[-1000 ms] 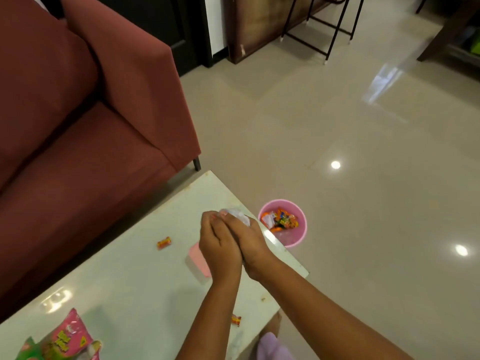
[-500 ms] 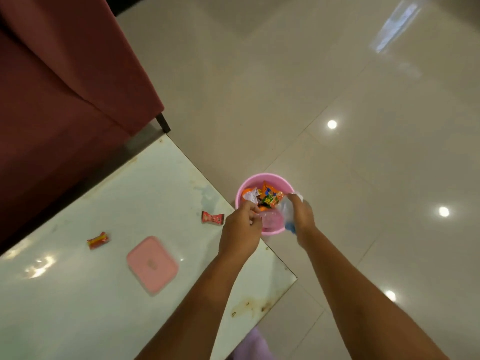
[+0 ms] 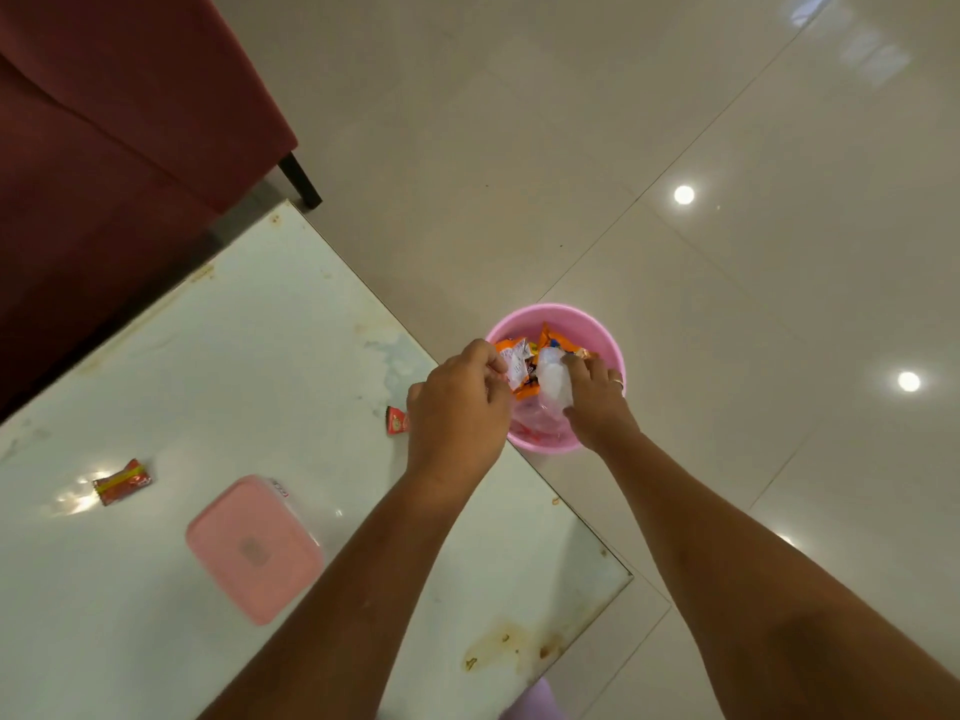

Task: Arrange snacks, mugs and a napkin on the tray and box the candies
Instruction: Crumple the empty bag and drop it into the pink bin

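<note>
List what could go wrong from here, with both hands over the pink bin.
1. The red candy lies near the edge of the table, right beside the left hand. A brush from that hand might knock it to the floor or into the pink bin.
2. The right hand grips a clear plastic wrapper above the bin. It looks light, so it may drift past the rim when released.

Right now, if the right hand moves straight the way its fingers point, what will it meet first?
Most likely the orange wrappers piled in the pink bin. The right hand, gripping a crumpled clear wrapper, points down into it. Depth is hard to judge from above.
</note>
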The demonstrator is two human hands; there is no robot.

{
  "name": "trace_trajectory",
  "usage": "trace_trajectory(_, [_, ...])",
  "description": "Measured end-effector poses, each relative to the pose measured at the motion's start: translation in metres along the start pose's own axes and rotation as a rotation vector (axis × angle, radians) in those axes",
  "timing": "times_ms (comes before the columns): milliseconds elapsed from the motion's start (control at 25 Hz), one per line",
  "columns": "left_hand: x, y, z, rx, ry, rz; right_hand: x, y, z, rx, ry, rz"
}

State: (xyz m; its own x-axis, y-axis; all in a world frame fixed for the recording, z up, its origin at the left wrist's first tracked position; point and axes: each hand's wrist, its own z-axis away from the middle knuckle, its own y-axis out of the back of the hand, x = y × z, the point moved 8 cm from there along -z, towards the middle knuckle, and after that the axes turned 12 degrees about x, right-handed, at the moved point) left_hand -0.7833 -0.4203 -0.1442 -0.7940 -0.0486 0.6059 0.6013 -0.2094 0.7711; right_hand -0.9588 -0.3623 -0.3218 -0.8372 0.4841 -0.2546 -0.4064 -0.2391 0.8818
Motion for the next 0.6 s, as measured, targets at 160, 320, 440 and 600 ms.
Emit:
trace_trajectory(160, [0.003, -0.007, -0.004, 0.002, -0.094, -0.093, 0.014, -0.028, 0.002, -0.174, -0.008, 0.249])
trace_trajectory(320, [0.003, -0.012, 0.0, -0.007, -0.103, -0.106, 0.008, -0.034, 0.004, -0.2, 0.038, 0.193])
trace_trajectory(440, [0.0, -0.012, 0.004, -0.005, -0.084, -0.12, 0.0, -0.025, 0.002, -0.163, 0.023, 0.066])
trace_trajectory(600, [-0.009, 0.003, 0.013, 0.065, -0.043, -0.183, -0.025, 0.005, 0.0, -0.041, -0.009, -0.123])
